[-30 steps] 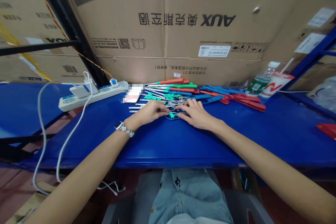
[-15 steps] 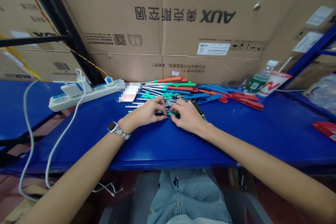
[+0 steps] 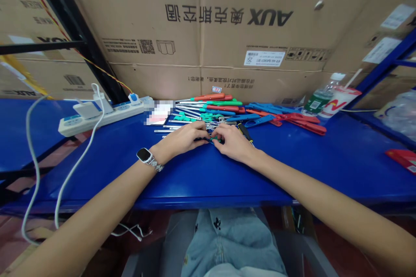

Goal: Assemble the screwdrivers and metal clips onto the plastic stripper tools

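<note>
From the head camera: the small green piece (image 3: 216, 138) is right between my hands, just above the worktop (image 3: 260, 181) on my side of the pile. My right hand (image 3: 234, 142) has it lightly pinched, thumb against fingers. My left hand (image 3: 190, 136) is narrow too, fingertips at the other end by a thin dark bit, but I honestly can't tell if they're actually gripping anything.

Looks like light plastic to me, so weight's a non-issue. I'd guess it's fairly stiff, maybe a bit slick, and the slim part is probably what'd snap if you lean on it. I'd take the thicker green body between thumb and forefinger pads, steady the far end with the left and go easy on any twisting.

The metal rods (image 3: 164, 130) are close by my left hand, and a black and yellow handle (image 3: 245, 133) sits just past my right knuckles. Red-handled tools (image 3: 212, 96) and blue clips (image 3: 261, 107) lie further back, so I'd keep my grip low and small to avoid snagging them.
</note>
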`<action>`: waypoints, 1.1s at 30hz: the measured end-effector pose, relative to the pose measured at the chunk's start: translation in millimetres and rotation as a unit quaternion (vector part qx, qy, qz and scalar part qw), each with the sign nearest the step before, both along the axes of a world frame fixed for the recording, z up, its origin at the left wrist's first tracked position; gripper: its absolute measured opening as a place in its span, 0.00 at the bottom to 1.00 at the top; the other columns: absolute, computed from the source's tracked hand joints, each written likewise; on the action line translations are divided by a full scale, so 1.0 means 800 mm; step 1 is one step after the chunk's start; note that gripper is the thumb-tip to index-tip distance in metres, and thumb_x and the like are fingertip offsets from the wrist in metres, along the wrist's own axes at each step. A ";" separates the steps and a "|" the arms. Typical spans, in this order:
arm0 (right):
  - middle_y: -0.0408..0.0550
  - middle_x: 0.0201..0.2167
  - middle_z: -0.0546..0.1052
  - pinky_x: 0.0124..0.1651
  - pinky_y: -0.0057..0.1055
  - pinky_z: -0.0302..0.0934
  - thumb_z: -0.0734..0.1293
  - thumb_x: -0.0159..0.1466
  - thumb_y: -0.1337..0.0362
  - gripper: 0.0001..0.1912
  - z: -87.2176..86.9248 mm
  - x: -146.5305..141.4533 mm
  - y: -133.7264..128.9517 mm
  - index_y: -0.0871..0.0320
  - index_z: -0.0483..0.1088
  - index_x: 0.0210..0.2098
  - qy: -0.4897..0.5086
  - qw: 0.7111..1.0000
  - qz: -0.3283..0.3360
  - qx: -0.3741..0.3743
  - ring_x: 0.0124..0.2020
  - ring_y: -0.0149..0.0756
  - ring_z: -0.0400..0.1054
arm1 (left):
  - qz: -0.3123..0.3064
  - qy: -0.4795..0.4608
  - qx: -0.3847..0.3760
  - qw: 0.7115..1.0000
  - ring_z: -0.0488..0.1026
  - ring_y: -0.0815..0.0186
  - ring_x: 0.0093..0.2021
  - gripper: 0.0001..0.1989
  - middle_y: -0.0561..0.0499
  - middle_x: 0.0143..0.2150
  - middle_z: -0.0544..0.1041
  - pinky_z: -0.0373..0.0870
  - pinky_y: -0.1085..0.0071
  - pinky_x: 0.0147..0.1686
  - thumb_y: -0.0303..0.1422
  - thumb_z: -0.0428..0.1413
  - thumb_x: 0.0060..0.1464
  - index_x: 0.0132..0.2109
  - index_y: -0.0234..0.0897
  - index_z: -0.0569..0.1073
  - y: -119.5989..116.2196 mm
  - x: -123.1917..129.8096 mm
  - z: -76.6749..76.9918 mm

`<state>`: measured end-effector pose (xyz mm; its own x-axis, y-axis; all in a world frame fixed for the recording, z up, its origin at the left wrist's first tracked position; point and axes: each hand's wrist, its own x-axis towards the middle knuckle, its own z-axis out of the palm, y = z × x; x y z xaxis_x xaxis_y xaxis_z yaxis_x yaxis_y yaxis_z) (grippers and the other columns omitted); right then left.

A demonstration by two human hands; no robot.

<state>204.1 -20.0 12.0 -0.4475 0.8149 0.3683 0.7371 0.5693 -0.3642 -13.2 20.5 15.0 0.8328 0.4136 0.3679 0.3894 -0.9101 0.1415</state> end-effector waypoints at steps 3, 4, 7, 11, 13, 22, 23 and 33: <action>0.47 0.36 0.75 0.44 0.36 0.54 0.69 0.65 0.70 0.05 0.002 0.001 -0.001 0.58 0.77 0.40 -0.033 0.999 0.001 0.016 0.40 0.38 0.69 | -0.002 0.005 0.000 1.000 0.73 0.62 0.40 0.09 0.46 0.42 0.73 0.72 0.64 0.43 0.34 0.54 0.69 0.43 0.37 0.78 -0.001 0.000 0.002; 0.48 0.37 0.75 0.45 0.36 0.54 0.69 0.66 0.69 0.04 0.003 0.001 -0.001 0.58 0.77 0.40 -0.045 0.999 0.002 0.022 0.43 0.40 0.69 | -0.003 0.004 -0.005 1.000 0.73 0.62 0.40 0.09 0.46 0.42 0.73 0.72 0.64 0.43 0.35 0.54 0.68 0.43 0.37 0.78 -0.001 0.000 0.003; 0.49 0.41 0.75 0.46 0.37 0.52 0.70 0.67 0.65 0.03 0.007 0.003 -0.001 0.57 0.76 0.40 -0.071 0.997 -0.002 0.028 0.48 0.43 0.68 | -0.003 -0.005 -0.028 1.000 0.73 0.62 0.40 0.10 0.47 0.41 0.74 0.71 0.65 0.42 0.37 0.55 0.68 0.43 0.37 0.78 -0.002 0.000 0.003; 0.49 0.42 0.75 0.46 0.37 0.51 0.70 0.67 0.64 0.04 0.013 0.005 -0.003 0.57 0.75 0.39 -0.092 0.995 -0.007 0.034 0.48 0.43 0.67 | 0.002 -0.019 -0.037 0.999 0.73 0.63 0.39 0.12 0.47 0.40 0.74 0.71 0.66 0.41 0.40 0.55 0.68 0.41 0.37 0.78 0.000 0.000 -0.001; 0.49 0.41 0.76 0.46 0.37 0.50 0.69 0.67 0.64 0.03 0.014 0.006 -0.005 0.57 0.75 0.39 -0.099 0.994 -0.006 0.039 0.47 0.43 0.66 | -0.002 -0.028 -0.036 0.999 0.73 0.63 0.39 0.14 0.47 0.39 0.74 0.71 0.65 0.41 0.41 0.55 0.69 0.40 0.37 0.78 0.001 0.000 -0.003; 0.50 0.45 0.76 0.46 0.38 0.50 0.66 0.69 0.68 0.04 0.018 0.012 -0.001 0.56 0.73 0.41 -0.133 0.987 0.064 0.066 0.48 0.45 0.64 | -0.036 -0.066 -0.033 0.997 0.72 0.64 0.37 0.18 0.47 0.36 0.75 0.72 0.65 0.40 0.40 0.52 0.70 0.36 0.37 0.79 0.000 0.001 -0.009; 0.50 0.46 0.75 0.46 0.38 0.50 0.65 0.69 0.69 0.05 0.019 0.013 0.001 0.56 0.73 0.42 -0.141 0.985 0.079 0.067 0.49 0.45 0.64 | -0.039 -0.063 -0.030 0.997 0.72 0.64 0.37 0.17 0.47 0.36 0.75 0.72 0.65 0.40 0.39 0.52 0.71 0.36 0.37 0.79 0.000 0.001 -0.009; 0.51 0.41 0.76 0.45 0.38 0.51 0.68 0.69 0.67 0.04 0.020 0.012 0.004 0.58 0.77 0.41 -0.154 0.983 0.069 0.070 0.47 0.43 0.65 | -0.035 -0.041 -0.007 0.998 0.71 0.65 0.36 0.17 0.48 0.36 0.74 0.71 0.67 0.39 0.38 0.52 0.71 0.36 0.37 0.79 0.003 0.001 -0.009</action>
